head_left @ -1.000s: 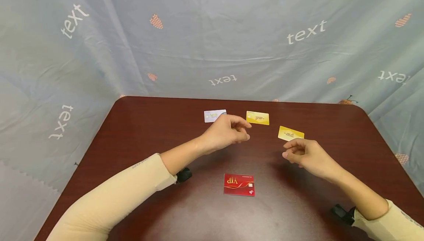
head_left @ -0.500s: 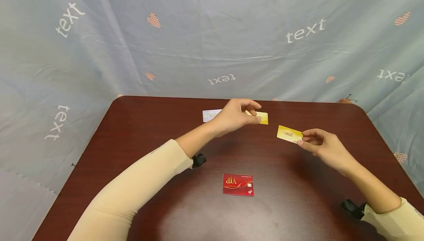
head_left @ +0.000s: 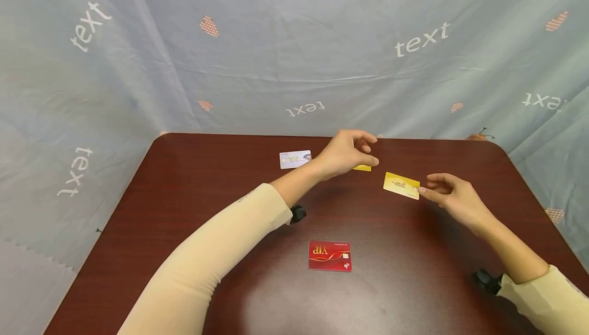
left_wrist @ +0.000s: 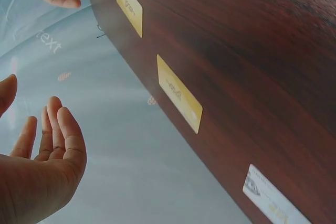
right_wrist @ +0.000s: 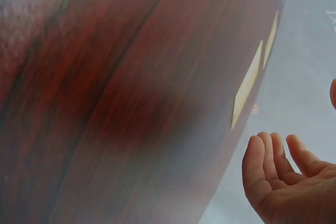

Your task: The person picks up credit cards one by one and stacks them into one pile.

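Note:
My left hand hovers over a yellow card near the table's far edge and covers most of it in the head view. The whole card shows in the left wrist view, flat on the wood and apart from the loosely bent fingers. At the right, my right hand is beside a second yellow card, its thumb tip overlapping the card's right end. From the right wrist, this hand has relaxed fingers with nothing between them, and the card lies on the table.
A white VIP card lies at the back, left of the left hand. Nearer the front is a red VIP card. The dark wooden table is bordered by a grey-blue printed curtain.
My left hand has moved right and away from me, from beside the white card to over the yellow one. My right hand has shifted slightly right and farther away. The cards have stayed put.

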`<state>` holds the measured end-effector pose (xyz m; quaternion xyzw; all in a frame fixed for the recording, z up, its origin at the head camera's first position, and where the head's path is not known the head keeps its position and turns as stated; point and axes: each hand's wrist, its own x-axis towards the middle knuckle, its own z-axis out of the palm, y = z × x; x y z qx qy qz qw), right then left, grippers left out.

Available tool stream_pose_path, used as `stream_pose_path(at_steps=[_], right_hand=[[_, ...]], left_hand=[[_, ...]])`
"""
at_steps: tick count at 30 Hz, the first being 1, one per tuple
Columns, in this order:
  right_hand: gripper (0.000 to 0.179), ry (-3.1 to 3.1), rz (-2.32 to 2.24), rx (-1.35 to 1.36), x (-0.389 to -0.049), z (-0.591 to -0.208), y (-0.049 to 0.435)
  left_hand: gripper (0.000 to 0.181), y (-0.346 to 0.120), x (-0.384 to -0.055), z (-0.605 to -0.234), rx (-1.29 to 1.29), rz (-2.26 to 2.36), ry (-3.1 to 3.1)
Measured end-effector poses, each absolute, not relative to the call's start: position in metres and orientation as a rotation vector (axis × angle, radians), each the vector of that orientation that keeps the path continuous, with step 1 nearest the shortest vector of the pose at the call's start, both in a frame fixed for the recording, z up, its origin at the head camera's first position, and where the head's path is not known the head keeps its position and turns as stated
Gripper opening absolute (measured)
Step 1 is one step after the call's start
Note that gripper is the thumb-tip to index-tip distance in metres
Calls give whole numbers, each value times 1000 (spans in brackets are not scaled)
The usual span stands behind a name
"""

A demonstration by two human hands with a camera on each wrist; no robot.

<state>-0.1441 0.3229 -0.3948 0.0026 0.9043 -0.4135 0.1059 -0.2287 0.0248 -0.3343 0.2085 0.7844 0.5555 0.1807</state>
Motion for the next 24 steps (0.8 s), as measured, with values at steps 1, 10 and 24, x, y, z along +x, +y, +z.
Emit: stream_pose_path(at_steps=[1,10,24], right_hand=[[74,2660,-1224,14,-146,-396,324],[82,2665,-1212,71,-156,-404,332],[87,2626,-1180,87,-171,-420,335]], left_hand=[[48,27,-229,-336,586,1566,2224],[50,50,-237,-352,524,1611,2237],[49,74,-240,-380,421,1519,2245]])
